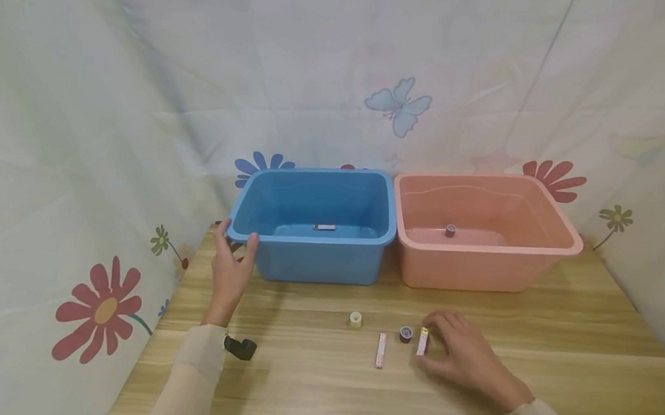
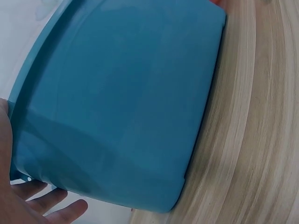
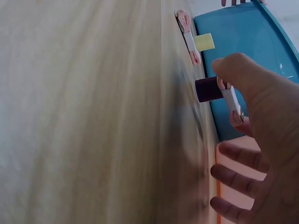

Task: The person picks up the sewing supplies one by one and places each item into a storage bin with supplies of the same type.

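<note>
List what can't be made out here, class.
Near floor of the blue tub: head view, hidden by its front wall.
Upper end of the nearer bundle: right wrist view, behind the right hand.
Rest of the left hand: left wrist view, cut off by the edge.
Fine grain of the table: right wrist view, blurred.

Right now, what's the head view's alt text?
A right hand has thumb and fingers around a small bundle at a table, near a dark spool, a pale spool and another bundle; the left hand holds a blue bin by its corner. Inside is a third bundle; a pink bin alongside contains a third spool.
</note>
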Demonstrator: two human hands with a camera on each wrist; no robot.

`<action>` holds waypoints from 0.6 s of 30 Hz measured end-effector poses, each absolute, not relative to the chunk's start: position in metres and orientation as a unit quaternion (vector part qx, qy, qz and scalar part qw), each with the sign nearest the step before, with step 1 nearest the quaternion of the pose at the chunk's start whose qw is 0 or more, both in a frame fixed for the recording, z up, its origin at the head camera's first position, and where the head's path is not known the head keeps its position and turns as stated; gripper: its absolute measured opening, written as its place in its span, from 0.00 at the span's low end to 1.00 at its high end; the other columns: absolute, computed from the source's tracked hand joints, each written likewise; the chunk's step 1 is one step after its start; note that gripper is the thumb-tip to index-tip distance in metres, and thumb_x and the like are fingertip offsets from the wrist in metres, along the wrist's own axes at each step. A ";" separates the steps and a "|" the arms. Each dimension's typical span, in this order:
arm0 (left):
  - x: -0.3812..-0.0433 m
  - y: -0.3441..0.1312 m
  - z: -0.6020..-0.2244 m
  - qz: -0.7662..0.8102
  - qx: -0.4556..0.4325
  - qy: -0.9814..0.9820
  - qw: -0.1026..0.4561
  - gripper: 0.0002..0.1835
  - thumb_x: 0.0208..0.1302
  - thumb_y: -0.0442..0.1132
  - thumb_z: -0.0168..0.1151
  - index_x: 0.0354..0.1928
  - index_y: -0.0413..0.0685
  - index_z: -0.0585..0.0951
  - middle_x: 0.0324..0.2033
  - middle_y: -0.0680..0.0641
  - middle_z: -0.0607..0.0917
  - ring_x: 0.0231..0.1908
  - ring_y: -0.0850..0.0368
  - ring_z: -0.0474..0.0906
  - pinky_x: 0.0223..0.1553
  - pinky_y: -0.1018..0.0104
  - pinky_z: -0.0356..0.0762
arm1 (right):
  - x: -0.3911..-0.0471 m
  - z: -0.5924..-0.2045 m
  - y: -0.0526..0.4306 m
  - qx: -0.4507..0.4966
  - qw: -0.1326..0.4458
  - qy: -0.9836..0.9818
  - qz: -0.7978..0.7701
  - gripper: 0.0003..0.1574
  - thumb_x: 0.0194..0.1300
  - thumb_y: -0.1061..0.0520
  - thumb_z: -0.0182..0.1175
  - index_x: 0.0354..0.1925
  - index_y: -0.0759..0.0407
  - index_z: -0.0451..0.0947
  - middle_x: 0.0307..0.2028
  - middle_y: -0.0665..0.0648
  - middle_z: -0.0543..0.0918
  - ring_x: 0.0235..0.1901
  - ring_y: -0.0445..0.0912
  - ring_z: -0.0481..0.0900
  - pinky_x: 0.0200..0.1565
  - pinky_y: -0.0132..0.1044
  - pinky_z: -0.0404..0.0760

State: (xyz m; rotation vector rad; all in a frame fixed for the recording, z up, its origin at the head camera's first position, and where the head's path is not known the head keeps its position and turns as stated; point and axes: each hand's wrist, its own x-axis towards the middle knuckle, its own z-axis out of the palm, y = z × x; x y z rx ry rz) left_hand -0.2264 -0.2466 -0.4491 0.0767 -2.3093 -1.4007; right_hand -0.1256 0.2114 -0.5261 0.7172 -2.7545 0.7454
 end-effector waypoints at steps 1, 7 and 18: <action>-0.227 -0.247 -0.449 -0.505 0.028 -0.834 0.218 0.43 0.72 0.65 0.56 0.79 0.60 0.51 0.74 0.40 0.67 0.67 0.39 0.71 0.58 0.36 0.75 | -0.126 -0.525 0.212 0.247 0.099 -0.929 0.255 0.37 0.48 0.39 0.81 0.53 0.51 0.79 0.55 0.49 0.80 0.58 0.51 0.76 0.60 0.58 0.73; -0.226 -0.248 -0.449 -0.511 0.028 -0.831 0.218 0.43 0.71 0.66 0.57 0.79 0.60 0.52 0.74 0.40 0.67 0.67 0.39 0.72 0.57 0.37 0.76 | -0.132 -0.518 0.212 0.271 0.107 -0.914 0.283 0.36 0.47 0.42 0.82 0.52 0.50 0.78 0.53 0.44 0.80 0.55 0.45 0.77 0.57 0.52 0.77; -0.227 -0.250 -0.449 -0.525 0.039 -0.824 0.212 0.43 0.69 0.65 0.61 0.78 0.61 0.54 0.73 0.38 0.68 0.66 0.38 0.73 0.60 0.36 0.73 | -0.137 -0.511 0.215 0.270 0.110 -0.911 0.290 0.36 0.48 0.44 0.82 0.52 0.49 0.77 0.49 0.43 0.80 0.51 0.45 0.78 0.54 0.50 0.79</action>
